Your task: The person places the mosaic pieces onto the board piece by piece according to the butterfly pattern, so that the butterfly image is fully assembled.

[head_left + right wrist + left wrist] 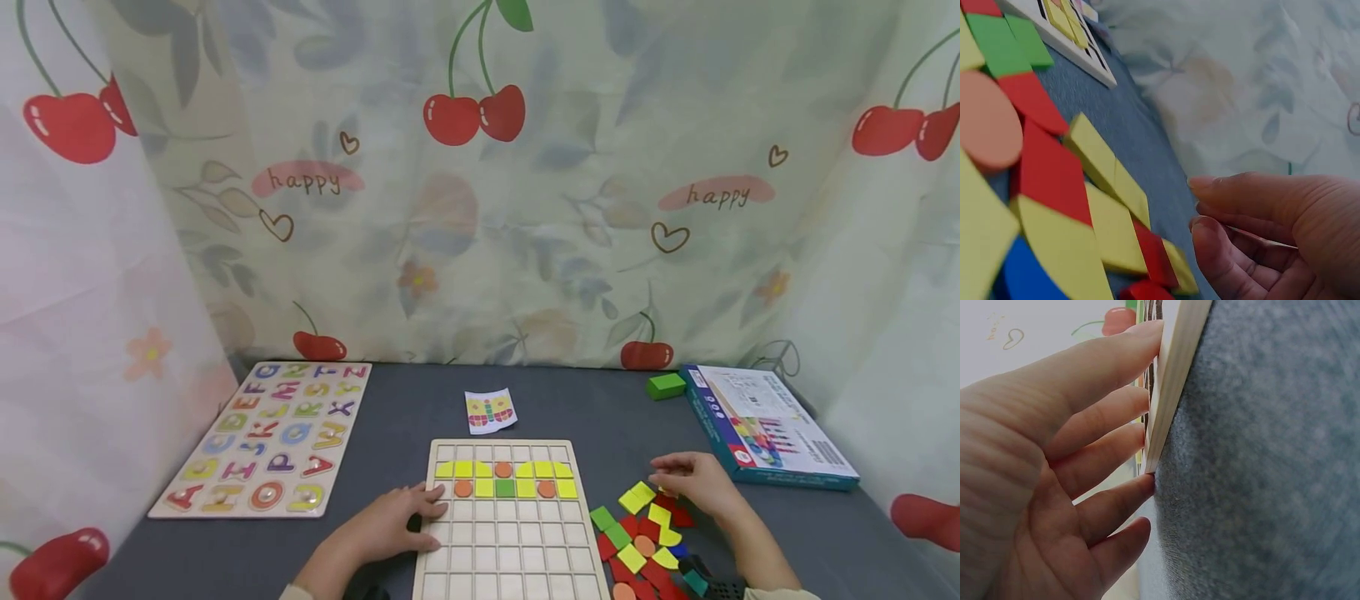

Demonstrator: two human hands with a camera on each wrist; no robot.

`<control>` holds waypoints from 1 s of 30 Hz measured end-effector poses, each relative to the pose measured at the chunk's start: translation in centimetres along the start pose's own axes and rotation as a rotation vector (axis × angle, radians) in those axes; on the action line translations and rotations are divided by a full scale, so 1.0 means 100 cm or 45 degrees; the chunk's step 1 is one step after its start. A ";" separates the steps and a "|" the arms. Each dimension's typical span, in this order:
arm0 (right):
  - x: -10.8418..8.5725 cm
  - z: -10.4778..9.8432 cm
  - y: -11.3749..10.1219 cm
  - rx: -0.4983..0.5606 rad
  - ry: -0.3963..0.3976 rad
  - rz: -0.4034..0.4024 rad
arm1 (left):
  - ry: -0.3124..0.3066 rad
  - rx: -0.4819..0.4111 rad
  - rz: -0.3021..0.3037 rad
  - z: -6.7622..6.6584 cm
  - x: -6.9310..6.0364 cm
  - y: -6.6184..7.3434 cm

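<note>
My left hand (390, 523) touches the left edge of a pale wooden grid board (483, 560), its fingers spread. In the left wrist view the fingertips of this hand (1097, 437) rest along the side of the board (1175, 387). Yellow pieces, orange circles and one green square (506, 487) fill spots in the board's top two rows. The right hand (701, 485) hovers at the far edge of a loose pile of coloured pieces (632, 558). Seen from the right wrist, the fingers of that hand (1260, 231) are loosely bent beside yellow pieces (1107, 228), with nothing visible between the tips.
Behind the board lies a small card with a butterfly pattern (491, 411). An alphabet board (262, 442) is at the left. A green block (665, 386) and a flat box (780, 425) lie at the back right, before a patterned curtain (480, 250).
</note>
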State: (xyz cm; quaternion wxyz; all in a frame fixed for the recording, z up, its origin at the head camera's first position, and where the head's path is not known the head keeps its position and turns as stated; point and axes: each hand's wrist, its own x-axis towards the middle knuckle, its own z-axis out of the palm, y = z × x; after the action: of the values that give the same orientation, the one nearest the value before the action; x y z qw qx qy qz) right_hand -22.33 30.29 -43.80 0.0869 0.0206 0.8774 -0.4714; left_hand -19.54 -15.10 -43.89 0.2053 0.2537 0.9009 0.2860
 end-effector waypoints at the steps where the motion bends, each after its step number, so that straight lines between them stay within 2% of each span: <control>1: -0.001 -0.002 0.003 0.002 0.008 0.009 | -0.002 0.001 -0.004 0.000 0.000 0.000; 5: -0.004 -0.009 0.014 -0.015 0.041 0.047 | -0.007 0.003 -0.016 -0.001 0.001 0.000; 13: -0.005 -0.012 0.025 -0.066 0.037 0.091 | -0.006 -0.007 -0.020 -0.001 0.000 0.000; 17: -0.005 -0.013 0.027 -0.094 0.038 0.093 | -0.007 -0.015 -0.031 0.000 0.000 0.001; 30: -0.006 -0.010 0.024 -0.047 0.029 0.084 | 0.008 0.002 -0.034 -0.001 0.001 0.002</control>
State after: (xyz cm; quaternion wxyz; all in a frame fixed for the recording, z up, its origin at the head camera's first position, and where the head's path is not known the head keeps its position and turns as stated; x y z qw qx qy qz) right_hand -21.58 32.49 -45.15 0.0927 0.0534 0.8857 -0.4518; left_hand -19.54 -14.96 -43.74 0.2061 0.2410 0.9051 0.2833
